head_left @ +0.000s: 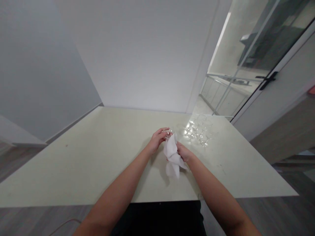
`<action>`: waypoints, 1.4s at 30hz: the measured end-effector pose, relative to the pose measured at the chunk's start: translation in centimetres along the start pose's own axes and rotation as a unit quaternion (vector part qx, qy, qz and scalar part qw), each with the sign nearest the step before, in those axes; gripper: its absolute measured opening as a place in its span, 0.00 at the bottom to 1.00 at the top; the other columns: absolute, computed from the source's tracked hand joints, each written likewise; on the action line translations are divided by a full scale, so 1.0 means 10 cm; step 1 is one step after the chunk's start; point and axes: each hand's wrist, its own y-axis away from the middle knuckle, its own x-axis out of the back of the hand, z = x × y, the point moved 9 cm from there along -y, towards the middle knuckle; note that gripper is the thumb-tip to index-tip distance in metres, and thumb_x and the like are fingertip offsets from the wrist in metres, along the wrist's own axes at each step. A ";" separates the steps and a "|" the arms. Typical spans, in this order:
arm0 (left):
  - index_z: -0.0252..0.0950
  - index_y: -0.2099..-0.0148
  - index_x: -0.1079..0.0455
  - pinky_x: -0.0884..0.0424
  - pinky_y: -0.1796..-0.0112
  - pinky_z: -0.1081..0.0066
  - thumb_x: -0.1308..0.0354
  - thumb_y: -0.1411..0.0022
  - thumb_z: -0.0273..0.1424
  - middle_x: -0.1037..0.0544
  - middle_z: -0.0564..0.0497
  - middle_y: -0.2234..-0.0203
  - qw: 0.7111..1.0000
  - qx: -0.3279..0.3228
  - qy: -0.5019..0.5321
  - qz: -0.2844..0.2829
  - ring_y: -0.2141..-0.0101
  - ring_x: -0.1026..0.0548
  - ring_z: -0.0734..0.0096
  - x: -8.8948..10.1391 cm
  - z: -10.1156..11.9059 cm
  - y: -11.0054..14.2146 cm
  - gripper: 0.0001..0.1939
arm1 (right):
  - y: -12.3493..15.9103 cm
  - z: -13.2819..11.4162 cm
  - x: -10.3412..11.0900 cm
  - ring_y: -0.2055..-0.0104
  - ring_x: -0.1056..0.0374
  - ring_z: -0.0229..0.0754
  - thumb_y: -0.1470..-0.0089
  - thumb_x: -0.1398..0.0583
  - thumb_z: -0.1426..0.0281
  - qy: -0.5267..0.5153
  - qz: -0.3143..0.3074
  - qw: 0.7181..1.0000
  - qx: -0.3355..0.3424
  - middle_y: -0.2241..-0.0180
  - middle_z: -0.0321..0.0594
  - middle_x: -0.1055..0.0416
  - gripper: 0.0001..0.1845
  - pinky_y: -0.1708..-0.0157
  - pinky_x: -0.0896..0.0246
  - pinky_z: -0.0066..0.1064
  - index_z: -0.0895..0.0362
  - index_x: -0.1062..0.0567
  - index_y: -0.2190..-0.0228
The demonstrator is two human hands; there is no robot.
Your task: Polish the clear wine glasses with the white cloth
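Observation:
My left hand [157, 140] is closed around a clear glass [169, 133], above the middle of the table. A thin white cloth [171, 149], perhaps paper, is bunched against the near side of the glass and hangs down in folds. My right hand [183, 152] grips this cloth from the right, its fingers mostly hidden behind the folds. How far the cloth reaches into the glass cannot be made out. To the right of my hands, several clear stemmed glasses [199, 130] stand close together on the table.
The pale table [93, 157] spreads out beneath my hands, with a white wall [145, 59] along its far edge. Glass-paned doors with a black handle [268, 80] are at the right. A thin cable [65, 223] lies on the floor at the lower left.

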 end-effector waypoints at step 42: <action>0.36 0.53 0.28 0.31 0.65 0.71 0.35 0.48 0.48 0.21 0.47 0.62 0.991 -0.070 0.040 0.106 0.65 0.24 0.71 0.34 0.19 -0.06 0.26 | -0.12 -0.18 0.21 0.66 0.29 0.41 0.58 0.32 0.58 -0.110 0.115 0.983 0.093 0.68 0.38 0.22 0.19 0.66 0.34 0.29 0.57 0.23 0.66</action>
